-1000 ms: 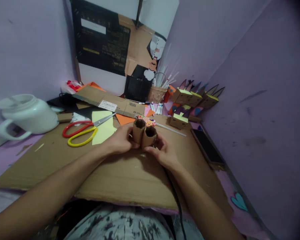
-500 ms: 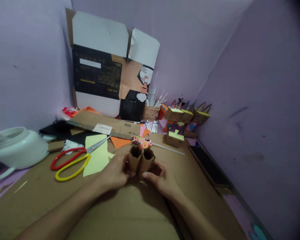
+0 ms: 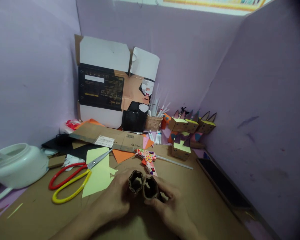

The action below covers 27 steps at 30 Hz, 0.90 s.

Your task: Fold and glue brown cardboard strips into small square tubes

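Two short rolled cardboard tubes stand side by side in front of me, their open ends toward the camera. My left hand [image 3: 120, 193] is closed around the left cardboard tube [image 3: 135, 182]. Around the right cardboard tube [image 3: 150, 188], my right hand [image 3: 166, 201] is closed, thumb on the near side. The tubes' rims touch; their lower parts are in shadow. Just beyond them lies a patterned hot glue gun [image 3: 147, 156] with a long glue stick [image 3: 175, 162] out of its back. Scissors [image 3: 75, 180] with red and yellow handles rest left of my left hand.
Yellow paper [image 3: 97, 178] lies under the scissors. A white pot [image 3: 22, 163] stands at the left. Behind are a flat cardboard strip [image 3: 120, 141], an unfolded box [image 3: 102, 88] and a basket of pens [image 3: 153, 122]. Small cardboard animal boxes [image 3: 181, 151] and a phone [image 3: 222, 183] are at the right.
My view has tipped upward, so the scene sits lower. Both hands have drawn the tubes nearer and tilted their open ends toward me. More of the glue gun now shows.
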Available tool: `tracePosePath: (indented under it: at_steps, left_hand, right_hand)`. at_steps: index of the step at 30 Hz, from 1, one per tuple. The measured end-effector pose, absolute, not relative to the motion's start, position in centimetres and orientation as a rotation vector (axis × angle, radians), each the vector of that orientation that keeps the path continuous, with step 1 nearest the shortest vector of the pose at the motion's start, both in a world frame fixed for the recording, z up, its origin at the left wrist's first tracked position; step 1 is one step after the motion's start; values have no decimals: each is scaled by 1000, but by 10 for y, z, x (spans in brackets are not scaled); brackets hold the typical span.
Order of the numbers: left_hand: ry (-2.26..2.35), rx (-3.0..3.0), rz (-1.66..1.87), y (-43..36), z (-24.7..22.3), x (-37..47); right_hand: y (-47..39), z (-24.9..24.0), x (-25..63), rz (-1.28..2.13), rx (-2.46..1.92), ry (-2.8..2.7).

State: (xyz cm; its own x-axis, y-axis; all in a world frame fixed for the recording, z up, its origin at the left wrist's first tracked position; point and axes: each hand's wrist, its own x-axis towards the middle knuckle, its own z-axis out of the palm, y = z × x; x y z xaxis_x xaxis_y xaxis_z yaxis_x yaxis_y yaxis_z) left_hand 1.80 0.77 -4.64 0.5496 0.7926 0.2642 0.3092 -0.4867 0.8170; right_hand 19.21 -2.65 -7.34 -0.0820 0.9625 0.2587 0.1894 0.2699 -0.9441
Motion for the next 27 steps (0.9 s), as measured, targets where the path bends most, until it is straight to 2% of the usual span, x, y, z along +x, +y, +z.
tracePosePath:
  at_steps: [14,19,27]
  left_hand:
    - [840,2148,882,6,-41,17]
    - [849,2112,921,8,-45,16]
    - [784,1716,958,11,-44,20]
  right_hand:
    - [-26,-77,193,796,-1025,-1612]
    - [-28,-74,192,880,-1048,-1543]
    - [-27,-71,192,1054,-1097,-1372]
